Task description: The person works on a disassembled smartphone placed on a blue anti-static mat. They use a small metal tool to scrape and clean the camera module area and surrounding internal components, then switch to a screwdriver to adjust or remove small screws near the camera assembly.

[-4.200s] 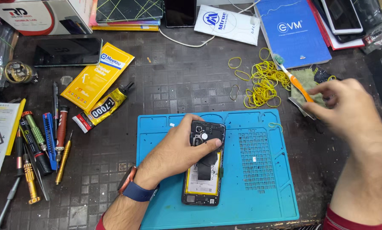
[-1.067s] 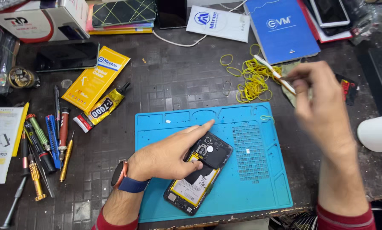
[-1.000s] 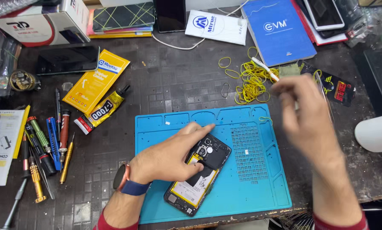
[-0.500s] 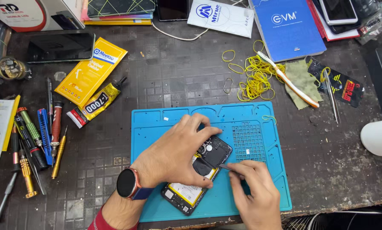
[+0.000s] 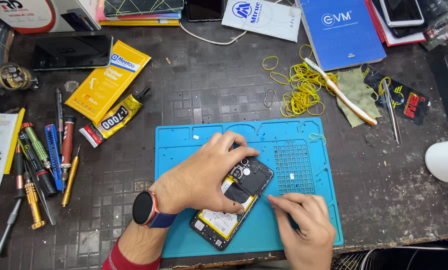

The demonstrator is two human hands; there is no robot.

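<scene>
On a dark, scuffed workbench [image 5: 194, 105] seen from above lies a blue silicone work mat [image 5: 184, 150], and near its middle rests an opened smartphone [image 5: 234, 200] with its back cover off, showing a pale battery framed in yellow and black circuit parts. Its long axis runs diagonally, the camera end pointing up and to the right, the other end down and to the left near the mat's front edge.

Reaching in from the lower left, the left hand [image 5: 199, 177] lies palm down over the phone's upper half, fingers curved and loosely spread, fingertips pressing on the camera end. A dark round watch [image 5: 145, 208] sits on that wrist above a red sleeve.

Coming up from the bottom edge, the right hand [image 5: 304, 227] rests on the mat just right of the phone, fingers bunched narrowly toward the phone's edge; whether it pinches anything cannot be told.

Screwdrivers [image 5: 39, 160] lie at far left, a glue tube [image 5: 113, 118] above the mat, yellow rubber bands [image 5: 301, 90] at upper right.
</scene>
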